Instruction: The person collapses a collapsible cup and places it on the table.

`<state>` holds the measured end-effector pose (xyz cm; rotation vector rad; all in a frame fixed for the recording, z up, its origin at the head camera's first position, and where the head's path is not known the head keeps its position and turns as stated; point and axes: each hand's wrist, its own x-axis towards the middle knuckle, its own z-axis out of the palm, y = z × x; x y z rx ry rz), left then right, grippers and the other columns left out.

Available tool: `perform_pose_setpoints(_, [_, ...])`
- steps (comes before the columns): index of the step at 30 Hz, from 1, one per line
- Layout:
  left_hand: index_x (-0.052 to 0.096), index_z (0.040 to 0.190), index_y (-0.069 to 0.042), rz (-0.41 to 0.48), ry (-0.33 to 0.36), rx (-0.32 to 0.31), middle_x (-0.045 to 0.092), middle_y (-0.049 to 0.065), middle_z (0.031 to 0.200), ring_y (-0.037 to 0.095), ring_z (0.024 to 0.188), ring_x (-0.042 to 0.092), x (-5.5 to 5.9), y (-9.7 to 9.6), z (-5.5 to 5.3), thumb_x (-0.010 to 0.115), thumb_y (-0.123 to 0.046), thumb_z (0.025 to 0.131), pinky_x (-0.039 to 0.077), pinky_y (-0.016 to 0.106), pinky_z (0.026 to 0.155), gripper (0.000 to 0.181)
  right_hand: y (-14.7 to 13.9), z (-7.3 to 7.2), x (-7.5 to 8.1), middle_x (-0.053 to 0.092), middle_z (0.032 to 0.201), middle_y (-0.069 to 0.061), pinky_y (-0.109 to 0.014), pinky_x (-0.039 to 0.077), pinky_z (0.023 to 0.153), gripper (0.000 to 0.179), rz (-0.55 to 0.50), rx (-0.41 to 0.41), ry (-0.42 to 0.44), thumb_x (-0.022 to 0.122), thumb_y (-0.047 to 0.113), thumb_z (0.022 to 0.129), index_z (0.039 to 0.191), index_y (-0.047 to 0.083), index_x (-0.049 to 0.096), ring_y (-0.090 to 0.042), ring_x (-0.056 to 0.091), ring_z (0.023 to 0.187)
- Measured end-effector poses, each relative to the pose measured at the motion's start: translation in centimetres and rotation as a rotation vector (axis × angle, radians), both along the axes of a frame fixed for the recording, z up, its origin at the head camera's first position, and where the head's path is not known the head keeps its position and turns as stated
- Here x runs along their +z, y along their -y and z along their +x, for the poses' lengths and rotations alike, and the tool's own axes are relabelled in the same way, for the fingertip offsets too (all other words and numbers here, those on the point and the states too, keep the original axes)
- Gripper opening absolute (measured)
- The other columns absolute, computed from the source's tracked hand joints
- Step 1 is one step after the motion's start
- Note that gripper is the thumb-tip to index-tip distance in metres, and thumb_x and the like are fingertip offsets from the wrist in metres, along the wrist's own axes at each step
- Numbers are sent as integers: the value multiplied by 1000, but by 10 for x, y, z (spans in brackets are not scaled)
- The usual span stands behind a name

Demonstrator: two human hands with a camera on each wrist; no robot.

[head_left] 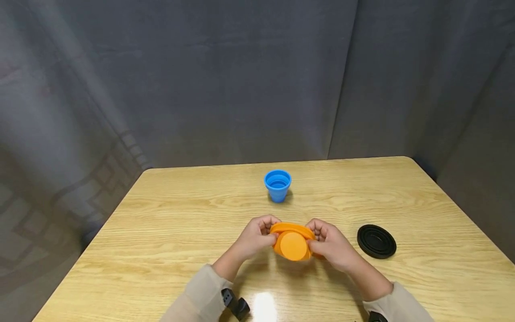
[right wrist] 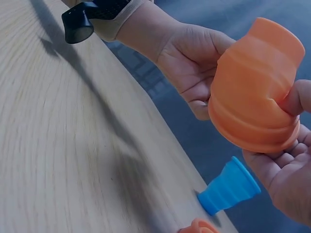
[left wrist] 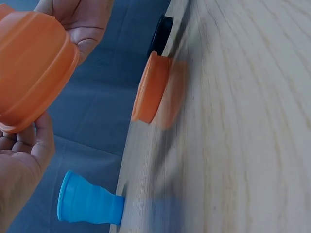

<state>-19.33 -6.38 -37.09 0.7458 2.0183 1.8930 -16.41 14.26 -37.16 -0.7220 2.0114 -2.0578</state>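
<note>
Both hands hold an orange collapsible cup [head_left: 293, 246] above the table, its round base toward me and its rim tilted away. My left hand [head_left: 257, 235] pinches one side of the rim and wall; my right hand [head_left: 331, 243] pinches the other. In the right wrist view, the right thumb [right wrist: 299, 97] presses a dent into the soft ribbed wall of the cup [right wrist: 252, 92]. A second orange round piece [left wrist: 153, 90] lies on the table below, mostly hidden by my right hand in the head view. Beyond the hands stands a blue collapsible cup [head_left: 277, 185], mouth up.
To the right of my right hand, a flat black ringed disc [head_left: 376, 241] lies on the wooden table [head_left: 181, 214]. Grey curtains [head_left: 225, 89] hang behind the table and at both sides. A small black device [head_left: 235, 304] is strapped to the left wrist.
</note>
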Motion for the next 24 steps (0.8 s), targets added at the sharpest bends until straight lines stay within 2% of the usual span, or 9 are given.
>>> perform_pose_setpoints(5, [50, 96, 14, 12, 36, 19, 56, 4, 82, 10, 68, 52, 0, 1, -2, 50, 5, 78, 46, 19, 58, 19, 0, -1, 2, 46, 78, -4, -19, 44, 55, 14, -23, -16, 41, 49, -6, 79, 91, -11, 43, -7, 49, 66])
perform_pose_setpoints(12, [52, 103, 9, -5, -15, 73, 53, 5, 83, 11, 70, 50, 2, 1, -4, 50, 2, 83, 46, 21, 60, 21, -5, -1, 3, 47, 100, -12, -24, 47, 73, 29, -216, 170, 74, 48, -6, 82, 110, -1, 41, -15, 53, 90])
perform_pose_setpoints(14, [53, 104, 8, -19, -26, 95, 53, 5, 81, 11, 69, 49, 3, 0, -4, 50, 2, 83, 45, 21, 60, 21, -5, -1, 3, 48, 104, -12, -25, 46, 75, 32, -243, 191, 79, 48, -7, 82, 113, 1, 40, -17, 53, 94])
perform_pose_setpoints(17, [54, 105, 7, -45, -16, 108, 54, 5, 81, 11, 68, 49, 3, -3, -4, 50, 0, 85, 46, 21, 59, 22, -2, 0, 3, 51, 102, -10, -25, 47, 74, 32, -242, 152, 81, 49, -7, 82, 111, 2, 39, -17, 55, 93])
perform_pose_setpoints(19, [54, 107, 6, -60, -1, 101, 55, 6, 82, 10, 70, 50, 4, -4, -4, 49, -3, 86, 47, 22, 60, 24, 0, 1, 3, 53, 99, -9, -25, 48, 70, 31, -227, 98, 85, 50, -7, 80, 108, 1, 39, -15, 56, 89])
perform_pose_setpoints(24, [45, 117, 10, 6, 99, -18, 54, 13, 98, 12, 81, 52, 4, -3, -4, 47, -3, 86, 47, 26, 70, 33, 6, 3, 6, 55, 92, -7, -24, 48, 63, 31, -160, -64, 115, 55, -5, 78, 104, -6, 37, -13, 57, 80])
